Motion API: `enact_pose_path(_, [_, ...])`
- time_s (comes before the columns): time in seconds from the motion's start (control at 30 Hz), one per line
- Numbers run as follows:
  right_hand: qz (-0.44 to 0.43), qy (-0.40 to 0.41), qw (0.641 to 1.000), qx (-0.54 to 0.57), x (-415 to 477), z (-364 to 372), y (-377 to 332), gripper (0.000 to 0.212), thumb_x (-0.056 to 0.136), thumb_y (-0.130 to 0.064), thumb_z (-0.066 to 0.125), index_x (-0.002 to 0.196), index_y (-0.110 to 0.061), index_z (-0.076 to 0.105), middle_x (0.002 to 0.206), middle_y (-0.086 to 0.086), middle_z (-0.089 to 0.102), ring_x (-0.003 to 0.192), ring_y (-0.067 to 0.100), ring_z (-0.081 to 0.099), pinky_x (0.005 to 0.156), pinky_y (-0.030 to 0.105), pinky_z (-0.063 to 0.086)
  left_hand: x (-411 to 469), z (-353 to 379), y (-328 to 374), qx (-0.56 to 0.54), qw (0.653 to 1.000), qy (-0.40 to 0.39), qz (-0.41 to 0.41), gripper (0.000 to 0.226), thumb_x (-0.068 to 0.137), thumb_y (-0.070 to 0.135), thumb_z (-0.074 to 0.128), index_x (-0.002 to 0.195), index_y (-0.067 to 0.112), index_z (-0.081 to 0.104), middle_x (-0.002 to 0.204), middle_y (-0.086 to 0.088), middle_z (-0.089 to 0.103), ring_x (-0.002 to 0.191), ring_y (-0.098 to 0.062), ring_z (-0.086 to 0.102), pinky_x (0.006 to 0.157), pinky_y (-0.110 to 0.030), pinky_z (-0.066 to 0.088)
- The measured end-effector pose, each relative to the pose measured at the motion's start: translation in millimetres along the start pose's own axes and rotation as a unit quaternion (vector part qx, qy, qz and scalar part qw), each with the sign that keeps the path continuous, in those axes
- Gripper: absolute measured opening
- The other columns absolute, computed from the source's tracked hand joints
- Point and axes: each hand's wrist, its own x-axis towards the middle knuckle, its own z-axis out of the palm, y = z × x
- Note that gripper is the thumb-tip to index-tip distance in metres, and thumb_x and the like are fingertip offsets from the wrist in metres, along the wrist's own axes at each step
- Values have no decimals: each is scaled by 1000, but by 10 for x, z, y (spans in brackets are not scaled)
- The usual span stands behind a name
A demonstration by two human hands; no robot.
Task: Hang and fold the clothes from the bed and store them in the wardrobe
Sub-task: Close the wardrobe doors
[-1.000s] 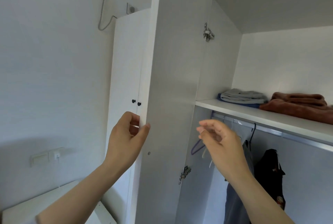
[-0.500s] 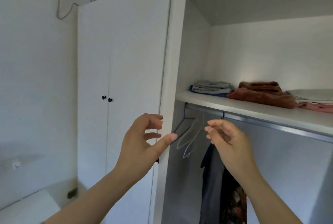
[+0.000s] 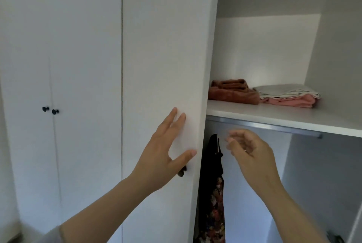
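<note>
The left hand (image 3: 168, 150) presses flat on the wardrobe door (image 3: 162, 56), fingers straight and spread, thumb near its free edge. The right hand (image 3: 252, 152) hovers just past that edge, fingers loosely curled, seemingly empty. Between the 2 hands hangs a dark floral garment (image 3: 213, 184); folded clothes (image 3: 288, 95) lie above on the shelf (image 3: 274, 117). A push shut could trap the garment or pinch the right fingertips.

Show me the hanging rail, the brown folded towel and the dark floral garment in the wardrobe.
hanging rail (image 3: 274, 127): head view, middle of the metal bar under the shelf.
brown folded towel (image 3: 231, 94): head view, front of the stack.
dark floral garment (image 3: 212, 203): head view, patterned lower part.
</note>
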Motion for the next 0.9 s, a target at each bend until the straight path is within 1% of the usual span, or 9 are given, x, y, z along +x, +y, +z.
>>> enact_pose_path(0.03, [5,7,1000,-3,7,-53,18,14,92,-17,63,101,-27,69,93,-9,72,89,9,68,86,34,56,68,61,-26,9,1000,-17,2,78,89,59,52,151,47,7,155,35,-10,145,6,-1,117,-35,26])
enact_pose_path(0.1, [12,19,1000,-7,16,-151,53,15,92,-17,63,100,-28,68,94,-9,73,89,9,68,86,34,56,204,189,-70,33,998,-43,9,75,91,57,48,152,43,6,155,31,-15,147,-1,-7,121,-39,18])
enact_pose_path(0.13, [17,25,1000,-9,16,-191,71,15,93,-16,62,100,-28,68,94,-9,72,89,9,68,86,33,56,263,257,-89,43,998,-51,14,76,92,57,47,152,42,4,156,29,-17,147,-3,-11,122,-38,13])
enact_pose_path(0.2, [26,38,999,-16,16,-260,112,16,93,-16,62,100,-29,68,94,-9,72,90,10,68,87,35,56,367,387,-130,55,997,-58,21,77,92,56,47,152,42,1,156,26,-21,147,-7,-15,121,-36,8])
enact_pose_path(0.37, [37,63,996,-42,31,-376,209,16,93,-14,61,100,-27,68,95,-7,72,89,13,67,86,39,56,546,636,-203,71,995,-64,21,80,92,55,49,151,42,-4,154,24,-27,147,-14,-21,120,-37,4])
enact_pose_path(0.57, [49,75,995,-47,59,-385,261,16,93,-15,61,99,-28,67,93,-7,71,87,16,68,83,37,57,669,795,-271,82,993,-80,24,83,92,53,49,153,36,-3,152,22,-33,145,-17,-27,117,-31,-4])
enact_pose_path(0.63, [49,79,995,-47,67,-381,259,17,93,-14,60,98,-29,67,93,-6,71,86,16,68,81,35,56,718,831,-278,84,992,-92,21,85,92,53,51,154,35,-4,152,21,-35,145,-19,-27,117,-32,-4])
enact_pose_path(0.73, [49,84,994,-51,70,-378,241,19,93,-15,60,97,-32,67,93,-8,71,85,13,67,76,29,55,806,865,-291,95,989,-113,10,87,90,54,52,154,34,-4,152,19,-36,145,-21,-26,118,-35,2])
enact_pose_path(0.9, [51,91,993,-61,71,-382,199,17,93,-17,59,99,-31,66,94,-9,71,87,13,67,77,28,55,924,896,-297,116,983,-143,-5,88,89,56,52,155,31,-1,153,16,-35,146,-23,-24,119,-42,14])
